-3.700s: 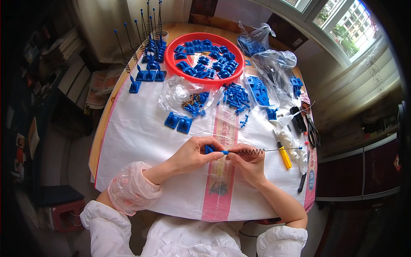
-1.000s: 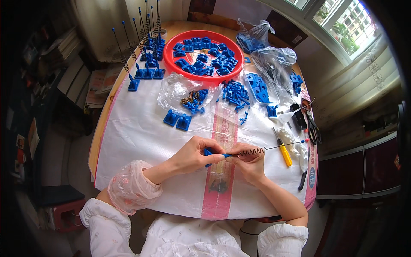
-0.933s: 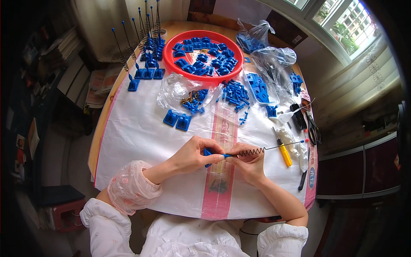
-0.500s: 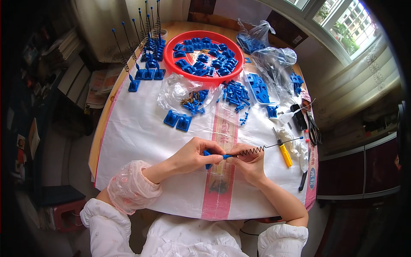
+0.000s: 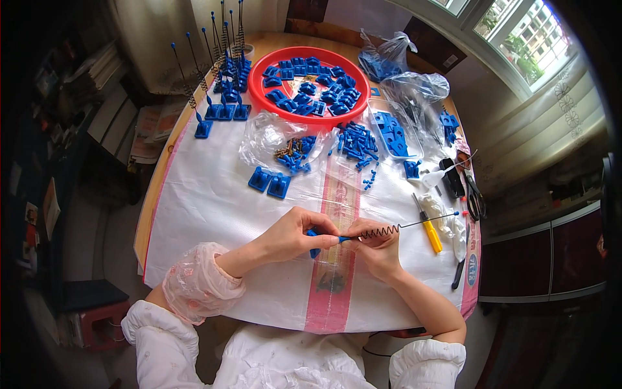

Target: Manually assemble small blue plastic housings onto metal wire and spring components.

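Note:
My left hand [image 5: 295,232] pinches a small blue plastic piece [image 5: 313,235] at the near middle of the table. My right hand [image 5: 377,245] holds the coiled end of a thin metal spring rod [image 5: 402,226], which points right and ends in a small blue tip [image 5: 456,213]. The rod's near end meets the blue piece between my fingertips. Both hands hover just above the white woven sheet [image 5: 214,194] with its pink stripe. A small clear bag of dark parts [image 5: 332,279] lies under my hands.
A red round tray [image 5: 259,97] holds several blue parts at the back. Finished blue bases with upright spring rods [image 5: 220,78] stand back left. Clear bags [image 5: 272,139], loose blue pieces [image 5: 356,146], two blue blocks [image 5: 271,182], a yellow screwdriver [image 5: 429,231] and scissors [image 5: 474,194] lie around.
Almost nothing differs. My hands stay in the same spot, with small finger shifts where the rod meets the blue piece.

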`<state>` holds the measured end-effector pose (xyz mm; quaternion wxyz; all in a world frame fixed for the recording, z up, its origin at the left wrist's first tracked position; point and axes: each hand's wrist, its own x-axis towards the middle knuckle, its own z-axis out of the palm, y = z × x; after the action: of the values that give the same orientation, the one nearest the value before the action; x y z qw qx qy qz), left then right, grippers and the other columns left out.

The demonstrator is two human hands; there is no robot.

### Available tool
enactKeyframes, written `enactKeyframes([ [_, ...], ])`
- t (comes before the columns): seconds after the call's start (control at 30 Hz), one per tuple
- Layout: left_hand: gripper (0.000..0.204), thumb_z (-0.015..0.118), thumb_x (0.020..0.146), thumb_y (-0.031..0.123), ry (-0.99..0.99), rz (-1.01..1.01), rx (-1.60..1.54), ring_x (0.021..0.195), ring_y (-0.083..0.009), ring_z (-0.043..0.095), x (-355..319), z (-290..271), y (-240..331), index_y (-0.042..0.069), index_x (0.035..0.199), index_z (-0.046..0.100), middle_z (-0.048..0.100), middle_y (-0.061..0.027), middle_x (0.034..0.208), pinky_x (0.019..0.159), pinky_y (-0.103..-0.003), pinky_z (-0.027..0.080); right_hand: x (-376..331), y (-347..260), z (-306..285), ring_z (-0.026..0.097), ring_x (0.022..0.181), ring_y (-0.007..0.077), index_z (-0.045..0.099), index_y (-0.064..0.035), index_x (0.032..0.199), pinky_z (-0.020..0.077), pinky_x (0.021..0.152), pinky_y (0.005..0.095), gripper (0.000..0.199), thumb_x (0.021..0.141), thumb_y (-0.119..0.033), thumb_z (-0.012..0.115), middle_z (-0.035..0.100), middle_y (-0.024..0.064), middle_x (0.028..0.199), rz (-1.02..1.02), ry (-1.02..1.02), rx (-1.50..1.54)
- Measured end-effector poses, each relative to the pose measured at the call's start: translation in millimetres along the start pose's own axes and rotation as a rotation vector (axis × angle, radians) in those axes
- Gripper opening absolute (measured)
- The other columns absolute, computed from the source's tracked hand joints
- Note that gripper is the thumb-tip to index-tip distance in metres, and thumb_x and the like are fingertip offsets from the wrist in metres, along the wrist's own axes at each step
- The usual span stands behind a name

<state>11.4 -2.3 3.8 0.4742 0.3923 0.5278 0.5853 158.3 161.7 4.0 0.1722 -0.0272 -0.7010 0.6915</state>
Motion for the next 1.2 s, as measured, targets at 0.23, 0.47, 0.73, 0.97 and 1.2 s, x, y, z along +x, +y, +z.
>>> enactKeyframes([
  [0.23, 0.021, 0.070, 0.088, 0.013, -0.010, -0.024, -0.087, 0.079, -0.0082, 0.060, -0.2, 0.7, -0.6, -0.002, 0.101, 0.069, 0.067, -0.0031, 0.087, 0.073, -0.024, 0.049, 0.4, -1.1, 0.8, 0.061, 0.079, 0.0126, 0.071, 0.0033, 0.091, 0.0477, 0.071, 0.0263, 0.017, 0.078, 0.014, 0.067, 0.068, 0.0072, 0.084, 0.049, 0.021, 0.047],
  [0.47, 0.017, 0.070, 0.088, 0.010, -0.021, -0.035, -0.075, 0.083, -0.0073, 0.060, -0.1, -0.8, -0.6, -0.001, 0.101, 0.069, 0.066, -0.0016, 0.089, 0.075, -0.023, 0.048, 0.3, -0.9, 0.9, 0.062, 0.080, 0.0125, 0.071, 0.0032, 0.091, 0.0487, 0.073, 0.0263, 0.016, 0.079, 0.013, 0.067, 0.068, 0.0075, 0.085, 0.047, 0.022, 0.051],
  [0.73, 0.021, 0.071, 0.087, 0.015, -0.009, -0.017, -0.025, 0.079, -0.0087, 0.060, 0.4, -0.7, -0.7, -0.002, 0.100, 0.070, 0.067, -0.0032, 0.086, 0.073, -0.025, 0.049, 0.0, 0.9, -0.7, 0.059, 0.078, 0.0109, 0.071, 0.0027, 0.091, 0.0454, 0.070, 0.0238, 0.021, 0.076, 0.015, 0.064, 0.067, 0.0059, 0.084, 0.014, -0.008, -0.017],
  [0.97, 0.022, 0.071, 0.087, 0.015, -0.013, -0.016, -0.139, 0.079, -0.0085, 0.060, 1.1, -1.4, -2.8, -0.003, 0.100, 0.069, 0.067, -0.0033, 0.087, 0.072, -0.024, 0.049, 0.8, 1.2, 1.5, 0.059, 0.077, 0.0106, 0.071, 0.0022, 0.089, 0.0456, 0.069, 0.0242, 0.017, 0.077, 0.013, 0.066, 0.067, 0.0059, 0.082, 0.037, 0.034, 0.031],
  [1.2, 0.019, 0.072, 0.087, 0.012, -0.017, -0.035, -0.053, 0.082, -0.0065, 0.058, -0.1, -1.9, -1.1, -0.001, 0.100, 0.069, 0.066, -0.0016, 0.089, 0.073, -0.023, 0.048, 0.7, -0.5, 1.2, 0.059, 0.077, 0.0104, 0.072, 0.0022, 0.089, 0.0458, 0.069, 0.0242, 0.016, 0.077, 0.012, 0.068, 0.067, 0.0053, 0.082, 0.032, 0.017, 0.005],
])
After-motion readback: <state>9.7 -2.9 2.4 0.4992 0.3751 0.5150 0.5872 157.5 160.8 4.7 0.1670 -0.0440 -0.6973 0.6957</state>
